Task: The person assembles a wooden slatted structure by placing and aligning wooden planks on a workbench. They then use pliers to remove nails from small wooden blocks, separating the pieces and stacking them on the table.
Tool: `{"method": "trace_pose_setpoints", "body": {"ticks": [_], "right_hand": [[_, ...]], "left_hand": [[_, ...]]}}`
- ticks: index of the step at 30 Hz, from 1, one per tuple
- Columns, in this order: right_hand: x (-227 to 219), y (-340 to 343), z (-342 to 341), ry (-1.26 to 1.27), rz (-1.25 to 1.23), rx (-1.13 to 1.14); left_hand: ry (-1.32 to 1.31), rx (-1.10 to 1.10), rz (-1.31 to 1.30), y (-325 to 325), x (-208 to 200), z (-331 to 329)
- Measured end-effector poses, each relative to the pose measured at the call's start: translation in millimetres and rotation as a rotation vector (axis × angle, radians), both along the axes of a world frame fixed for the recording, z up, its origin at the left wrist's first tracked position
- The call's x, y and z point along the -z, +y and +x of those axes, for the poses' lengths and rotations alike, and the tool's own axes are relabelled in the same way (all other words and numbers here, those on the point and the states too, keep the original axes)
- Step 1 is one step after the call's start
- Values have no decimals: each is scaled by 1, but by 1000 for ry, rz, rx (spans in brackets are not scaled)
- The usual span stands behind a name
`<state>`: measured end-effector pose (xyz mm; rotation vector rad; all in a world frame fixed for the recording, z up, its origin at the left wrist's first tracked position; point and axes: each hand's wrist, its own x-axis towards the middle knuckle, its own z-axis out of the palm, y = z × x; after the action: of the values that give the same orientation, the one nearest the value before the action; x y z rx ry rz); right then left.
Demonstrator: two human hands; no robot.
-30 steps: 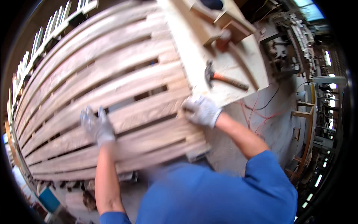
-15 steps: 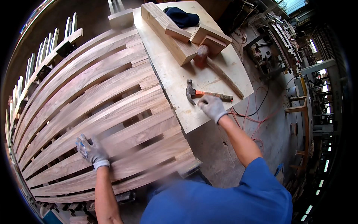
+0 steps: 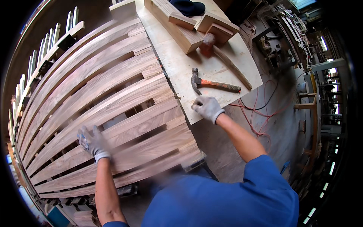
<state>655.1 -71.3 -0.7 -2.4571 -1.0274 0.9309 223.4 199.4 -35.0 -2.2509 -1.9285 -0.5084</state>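
Observation:
Long wooden slats point(image 3: 124, 98) lie side by side with narrow gaps between them. Flat on these slats, fingers spread, rests my left hand point(image 3: 92, 143) in a grey glove. My right hand point(image 3: 208, 108), gloved too, is closed over the near edge of a pale plywood sheet point(image 3: 181, 75); whatever its fingers hold, if anything, is hidden. Just beyond it lies a claw hammer point(image 3: 215, 85) with an orange and dark handle, untouched. A mallet point(image 3: 230, 66) with a wooden handle leans its reddish-brown head against wood blocks.
Thick wooden blocks point(image 3: 177, 30) and a dark blue cap point(image 3: 188, 7) occupy the plywood's far end. Upright wooden strips point(image 3: 49, 41) line the far left. Red hoses point(image 3: 257, 113) cross the floor at right, near a wooden frame point(image 3: 314, 121).
My right hand has drawn back from beside the claw hammer toward the plywood's near edge. The left hand stays on the slats. The view has shifted slightly.

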Motion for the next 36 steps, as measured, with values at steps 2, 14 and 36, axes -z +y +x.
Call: {"method": "trace_pose_setpoints", "body": {"ticks": [2,14,36], "right_hand": [[5,-17,-18,3,3,18],[107,69,-29,-668,154,-201],[127,65,-15,-546,-36,-286]], "left_hand": [[19,-24,-19,-2,-2,0],[130,-21,-91,7,9,-6],[-29,28,-173,15,28,-10]]}}
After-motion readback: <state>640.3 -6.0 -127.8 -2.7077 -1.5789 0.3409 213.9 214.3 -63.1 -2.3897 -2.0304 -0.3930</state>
